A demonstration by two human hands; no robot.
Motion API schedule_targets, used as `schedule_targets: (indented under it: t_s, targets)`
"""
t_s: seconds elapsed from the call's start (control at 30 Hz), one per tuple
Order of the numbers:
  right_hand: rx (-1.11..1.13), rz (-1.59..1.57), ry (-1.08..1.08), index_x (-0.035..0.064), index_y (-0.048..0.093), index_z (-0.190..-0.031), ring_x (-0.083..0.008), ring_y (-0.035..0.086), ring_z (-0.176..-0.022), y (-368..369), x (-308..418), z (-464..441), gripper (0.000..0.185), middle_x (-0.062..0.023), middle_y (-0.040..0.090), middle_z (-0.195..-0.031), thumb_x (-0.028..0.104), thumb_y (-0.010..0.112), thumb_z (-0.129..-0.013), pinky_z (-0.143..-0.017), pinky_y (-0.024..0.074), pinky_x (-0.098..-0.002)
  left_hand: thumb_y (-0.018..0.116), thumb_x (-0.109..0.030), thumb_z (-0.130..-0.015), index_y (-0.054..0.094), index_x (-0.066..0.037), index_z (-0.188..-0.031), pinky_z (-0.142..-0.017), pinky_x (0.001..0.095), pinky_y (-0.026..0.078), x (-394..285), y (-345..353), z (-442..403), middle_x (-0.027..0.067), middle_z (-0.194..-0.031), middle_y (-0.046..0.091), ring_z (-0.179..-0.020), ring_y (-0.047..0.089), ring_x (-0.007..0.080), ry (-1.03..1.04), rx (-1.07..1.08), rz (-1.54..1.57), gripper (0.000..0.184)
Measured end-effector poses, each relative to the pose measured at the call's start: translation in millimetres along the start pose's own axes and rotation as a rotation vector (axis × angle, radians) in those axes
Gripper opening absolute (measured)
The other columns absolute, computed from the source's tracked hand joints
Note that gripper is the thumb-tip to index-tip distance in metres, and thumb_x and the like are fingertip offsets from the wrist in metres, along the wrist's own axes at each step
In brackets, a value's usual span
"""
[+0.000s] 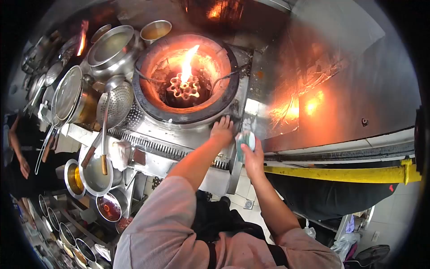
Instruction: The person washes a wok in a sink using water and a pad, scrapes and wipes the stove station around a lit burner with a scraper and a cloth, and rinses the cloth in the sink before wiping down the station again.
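Note:
My left hand (222,130) lies flat on the steel stove top, fingers stretched out, just below the rim of a round wok burner (186,117). A flame (189,65) rises from the burner's centre. Close by on the right, my right hand (254,158) grips a small green-and-white scrubbing pad (245,144) at the stove's right edge. The pad has a pale ridged face; its exact make is hard to see.
Left of the burner are a perforated skimmer (117,106), a ladle (115,83), a mesh strainer (68,96) and pots. A yellow bar (336,175) runs at right, below a steel wall (349,89). Another person's arm (19,150) shows at far left.

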State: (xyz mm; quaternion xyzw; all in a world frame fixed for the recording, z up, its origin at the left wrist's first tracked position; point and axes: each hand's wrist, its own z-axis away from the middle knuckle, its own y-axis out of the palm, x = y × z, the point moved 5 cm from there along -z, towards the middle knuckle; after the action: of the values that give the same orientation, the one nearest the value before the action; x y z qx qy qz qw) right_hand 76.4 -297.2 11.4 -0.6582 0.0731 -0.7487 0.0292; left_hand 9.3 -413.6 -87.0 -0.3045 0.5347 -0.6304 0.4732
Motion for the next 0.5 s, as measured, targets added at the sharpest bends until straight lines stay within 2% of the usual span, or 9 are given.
schedule_targets:
  t_s: [0.03, 0.1, 0.17, 0.23, 0.3, 0.33, 0.37, 0.43, 0.5]
  targets:
    - [0.0, -0.162, -0.013, 0.001, 0.052, -0.123, -0.0193, 0.056, -0.105, 3, 0, -9, 0.042, -0.0111, 0.059, -0.115, 0.011, 0.062, -0.084, -0.093, 0.0423, -0.032, 0.047, -0.027, -0.088, 0.036, -0.003, -0.141, -0.106, 0.0442, 0.028, 1, -8, -12, 0.0182, -0.153, 0.021, -0.139, 0.023, 0.0324, -0.065, 0.025, 0.106, 0.06]
    - [-0.162, 0.12, -0.314, -0.0008, 0.051, -0.126, -0.0196, 0.053, -0.11, 14, 52, -28, 0.042, -0.0129, 0.056, -0.12, 0.008, 0.059, -0.085, -0.097, 0.0397, -0.0312, 0.046, -0.027, -0.089, 0.037, -0.003, -0.141, -0.106, 0.0435, 0.027, -3, -17, -13, 0.0178, -0.152, 0.023, -0.138, 0.024, 0.0313, -0.13, 0.047, 0.214, 0.058]
    - [-0.118, 0.088, -0.255, -0.0032, 0.051, -0.124, -0.0216, 0.056, -0.106, 28, 48, -71, 0.038, -0.0148, 0.057, -0.118, 0.007, 0.056, -0.087, -0.094, 0.0423, -0.0324, 0.043, -0.027, -0.091, 0.039, -0.004, -0.14, -0.107, 0.0477, 0.024, -11, -10, 8, 0.0175, -0.152, 0.023, -0.136, 0.026, 0.0311, -0.101, 0.217, 0.172, 0.055]
    - [-0.302, -0.093, -0.123, -0.0058, 0.056, -0.113, -0.0242, 0.061, -0.095, 39, 52, -112, 0.032, -0.0156, 0.063, -0.108, 0.013, 0.057, -0.088, -0.085, 0.0464, -0.0359, 0.039, -0.028, -0.093, 0.039, -0.004, -0.14, -0.109, 0.0515, 0.018, -14, 15, 18, 0.0175, -0.153, 0.022, -0.135, 0.027, 0.0318, -0.124, 0.172, 0.185, 0.053]
    - [-0.372, -0.09, 0.011, -0.0063, 0.058, -0.106, -0.0248, 0.062, -0.089, 48, 59, -147, 0.029, -0.0155, 0.064, -0.1, 0.016, 0.058, -0.087, -0.08, 0.047, -0.0371, 0.036, -0.029, -0.095, 0.038, -0.002, -0.14, -0.111, 0.0543, 0.011, -24, 5, 39, 0.0172, -0.154, 0.02, -0.137, 0.022, 0.0335, -0.085, 0.169, -0.052, 0.053]
    - [-0.448, -0.093, 0.143, -0.0068, 0.06, -0.099, -0.0255, 0.063, -0.082, 49, 59, -161, 0.029, -0.0155, 0.066, -0.092, 0.019, 0.059, -0.087, -0.075, 0.0476, -0.0384, 0.035, -0.029, -0.095, 0.036, 0.001, -0.141, -0.113, 0.0514, 0.007, -25, 0, 44, 0.0171, -0.154, 0.017, -0.141, 0.015, 0.0337, -0.079, 0.198, -0.067, 0.054]
    - [-0.451, -0.085, 0.125, -0.0068, 0.06, -0.099, -0.0255, 0.063, -0.082, 52, 59, -174, 0.029, -0.0155, 0.066, -0.092, 0.019, 0.059, -0.087, -0.075, 0.0476, -0.0384, 0.035, -0.029, -0.095, 0.036, 0.001, -0.141, -0.113, 0.0514, 0.007, -23, 3, 48, 0.0171, -0.154, 0.017, -0.141, 0.015, 0.0337, -0.076, 0.181, -0.06, 0.054]
    - [-0.466, -0.202, 0.162, 0.0017, 0.058, -0.084, -0.0223, 0.06, -0.056, 53, 35, -206, 0.024, -0.011, 0.062, -0.069, 0.025, 0.055, -0.088, -0.053, 0.0448, -0.0369, 0.034, -0.026, -0.094, 0.033, 0.001, -0.142, -0.115, 0.0461, 0.005, -24, 17, 53, 0.0157, -0.156, 0.012, -0.143, 0.009, 0.0304, 0.017, 0.19, 0.123, 0.055]
    - [-0.453, -0.052, 0.099, 0.0007, 0.06, -0.081, -0.024, 0.062, -0.058, 44, 4, -244, 0.024, -0.0122, 0.063, -0.071, 0.021, 0.051, -0.089, -0.055, 0.0462, -0.039, 0.034, -0.024, -0.094, 0.031, 0.002, -0.143, -0.116, 0.0435, 0.004, -15, 28, 59, 0.0151, -0.156, 0.009, -0.145, 0.006, 0.0288, 0.071, 0.192, 0.225, 0.055]
